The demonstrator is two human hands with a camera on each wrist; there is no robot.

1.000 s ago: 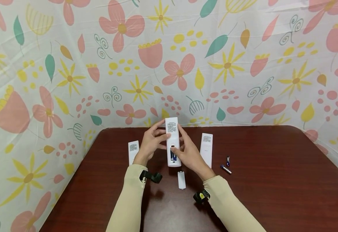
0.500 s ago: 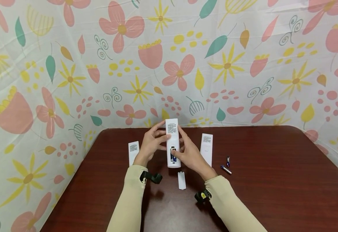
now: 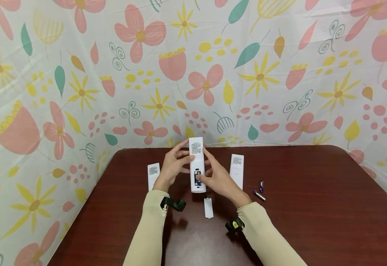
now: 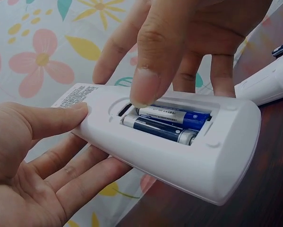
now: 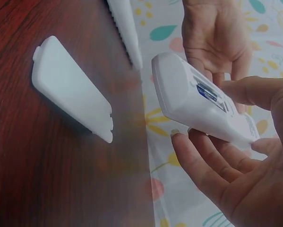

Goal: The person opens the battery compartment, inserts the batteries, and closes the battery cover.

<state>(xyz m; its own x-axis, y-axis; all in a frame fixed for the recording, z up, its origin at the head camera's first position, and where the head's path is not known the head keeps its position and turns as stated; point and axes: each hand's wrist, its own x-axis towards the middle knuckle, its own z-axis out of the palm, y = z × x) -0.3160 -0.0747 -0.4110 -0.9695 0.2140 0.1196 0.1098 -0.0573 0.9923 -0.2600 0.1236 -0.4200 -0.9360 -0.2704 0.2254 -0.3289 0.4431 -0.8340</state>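
Upright over the table, a white remote control [image 3: 197,162] shows its back, with the battery compartment uncovered. My left hand [image 3: 171,166] grips its upper half, thumb on the back and fingers along the side and underneath. My right hand [image 3: 221,181] holds the other side; its thumb [image 4: 146,87] presses at the end of a blue-and-white battery [image 4: 174,115]. Beside that lies a dark blue battery [image 4: 155,130] in the same compartment. On the table below is the loose white battery cover [image 5: 70,90].
A second white remote [image 3: 153,173] lies back-up to the left, partly behind the left hand. Another remote [image 3: 237,171] lies to the right, its cover on. Two loose batteries [image 3: 259,195] rest farther right. A flowered cloth [image 3: 206,85] hangs behind the table.
The right thumb has slid slightly down the compartment, toward the remote's lower end, and the right wrist has shifted a little right. The left hand keeps its grip.
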